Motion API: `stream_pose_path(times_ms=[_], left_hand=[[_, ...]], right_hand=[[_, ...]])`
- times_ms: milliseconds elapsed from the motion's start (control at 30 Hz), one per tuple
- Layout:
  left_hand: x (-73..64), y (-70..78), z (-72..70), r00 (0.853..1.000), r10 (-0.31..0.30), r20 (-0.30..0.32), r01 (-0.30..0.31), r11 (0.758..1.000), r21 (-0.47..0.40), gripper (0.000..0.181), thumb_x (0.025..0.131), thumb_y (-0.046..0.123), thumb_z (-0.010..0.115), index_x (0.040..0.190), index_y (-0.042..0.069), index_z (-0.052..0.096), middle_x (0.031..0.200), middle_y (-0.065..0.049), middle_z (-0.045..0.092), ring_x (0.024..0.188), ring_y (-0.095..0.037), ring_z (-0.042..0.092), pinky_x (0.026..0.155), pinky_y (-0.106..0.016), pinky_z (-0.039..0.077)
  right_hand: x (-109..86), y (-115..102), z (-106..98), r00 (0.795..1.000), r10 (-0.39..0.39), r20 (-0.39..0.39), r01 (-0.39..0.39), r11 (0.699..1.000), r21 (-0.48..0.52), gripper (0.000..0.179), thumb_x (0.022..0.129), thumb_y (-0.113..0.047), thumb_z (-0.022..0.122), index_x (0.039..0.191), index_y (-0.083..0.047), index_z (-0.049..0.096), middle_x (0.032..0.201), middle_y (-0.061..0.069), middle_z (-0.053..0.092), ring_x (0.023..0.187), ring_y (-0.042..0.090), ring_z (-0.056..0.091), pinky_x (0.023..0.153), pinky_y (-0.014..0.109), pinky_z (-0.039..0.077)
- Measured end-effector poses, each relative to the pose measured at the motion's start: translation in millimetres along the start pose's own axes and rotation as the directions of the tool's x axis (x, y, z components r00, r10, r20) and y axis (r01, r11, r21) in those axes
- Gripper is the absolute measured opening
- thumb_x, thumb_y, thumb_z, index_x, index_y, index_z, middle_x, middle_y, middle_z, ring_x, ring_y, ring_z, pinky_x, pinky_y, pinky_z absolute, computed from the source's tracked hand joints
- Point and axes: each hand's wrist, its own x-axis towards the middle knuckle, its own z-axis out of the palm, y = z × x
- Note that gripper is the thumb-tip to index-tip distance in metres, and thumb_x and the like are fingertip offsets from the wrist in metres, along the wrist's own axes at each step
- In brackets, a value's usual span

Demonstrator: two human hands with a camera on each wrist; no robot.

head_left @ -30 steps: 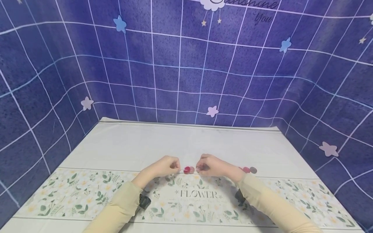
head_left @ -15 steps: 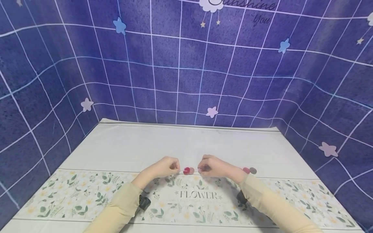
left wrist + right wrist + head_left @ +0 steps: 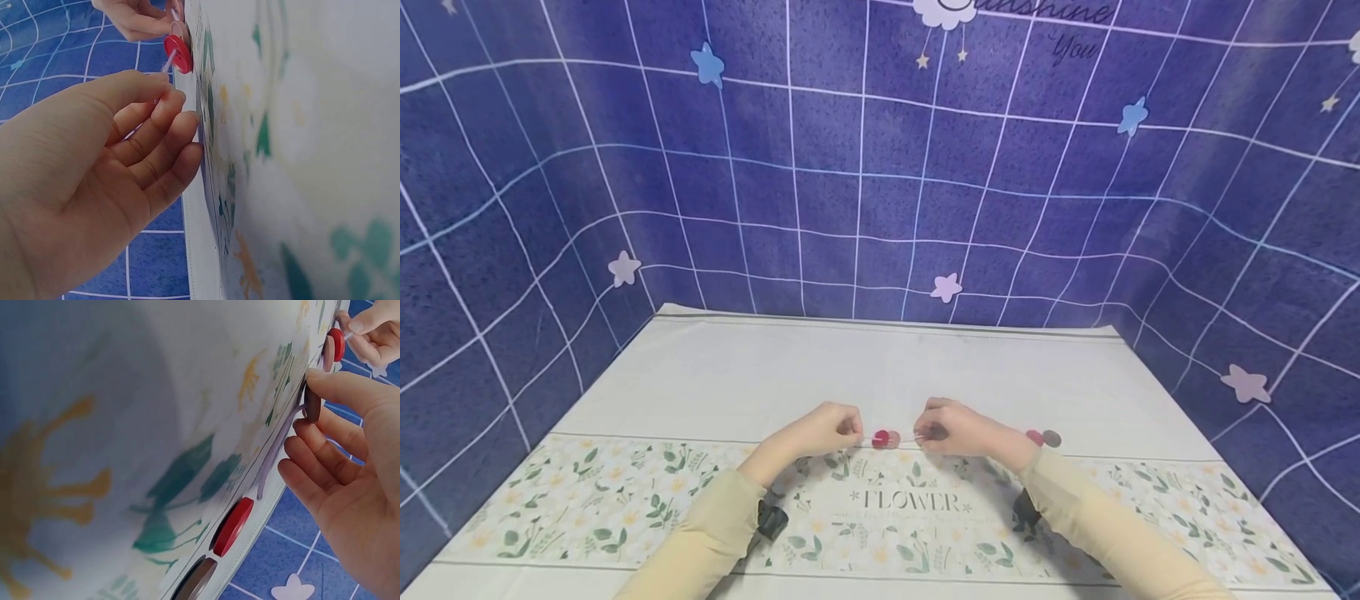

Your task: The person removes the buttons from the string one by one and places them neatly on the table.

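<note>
A thin pale string runs between the two hands, with a red button and a pink button threaded side by side on it. My left hand pinches the string left of the red button between thumb and forefinger, its other fingers loosely curled in the left wrist view. On the other side, my right hand pinches a dark brown button between thumb and fingers. The string's tail trails from this button over the cloth.
Beyond the right hand, a second red button and another brown button lie on the tablecloth. The white cloth has a floral band with printed lettering. A blue gridded curtain encloses the back and sides.
My right hand has shifted slightly right, widening the stretch of string between it and the pink button. The left hand stays in place, still pinching the string.
</note>
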Motion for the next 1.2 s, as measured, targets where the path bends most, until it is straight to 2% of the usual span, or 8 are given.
stream_pose_path(times_ms=[333,633,867,1200], left_hand=[[1.1,-1.6,0.6,1.0,0.002,0.0,-0.002,1.0,0.016,0.007,0.085,0.015,0.063,0.079,0.016,0.059,0.071,0.009,0.057,0.067,-0.008,0.051,0.07,-0.028,0.045],[1.8,-2.3,1.0,1.0,0.013,0.003,-0.013,1.0,0.015,0.007,0.086,0.015,0.063,0.08,0.016,0.059,0.069,0.009,0.056,0.065,-0.007,0.05,0.067,-0.025,0.045],[1.9,-2.1,-0.5,1.0,0.009,0.002,-0.009,1.0,0.001,0.007,0.086,0.015,0.062,0.08,0.017,0.059,0.071,0.009,0.057,0.066,-0.008,0.051,0.068,-0.026,0.045],[1.3,-1.5,-0.3,1.0,0.006,0.003,-0.006,1.0,0.0,0.008,0.086,0.015,0.063,0.08,0.016,0.059,0.071,0.008,0.057,0.066,-0.008,0.052,0.068,-0.026,0.046]], right_hand=[[-4.7,4.0,0.4,1.0,-0.018,-0.015,0.019,1.0,0.011,0.014,0.082,-0.014,0.069,0.094,-0.009,0.069,0.083,0.0,0.057,0.078,0.011,0.053,0.078,0.024,0.048],[-7.0,2.0,-3.3,1.0,-0.006,-0.016,0.006,0.999,0.041,0.019,0.082,-0.013,0.069,0.099,-0.005,0.069,0.085,0.002,0.059,0.079,0.015,0.056,0.08,0.027,0.049],[-9.0,4.4,-4.8,1.0,0.021,-0.006,-0.021,1.0,0.005,0.019,0.083,-0.016,0.069,0.099,-0.007,0.068,0.087,-0.001,0.059,0.08,0.011,0.057,0.081,0.026,0.049],[-13.3,7.5,-4.5,1.0,-0.007,-0.025,0.006,1.0,-0.017,0.016,0.083,-0.016,0.068,0.097,-0.006,0.068,0.086,0.0,0.059,0.079,0.011,0.057,0.078,0.025,0.05]])
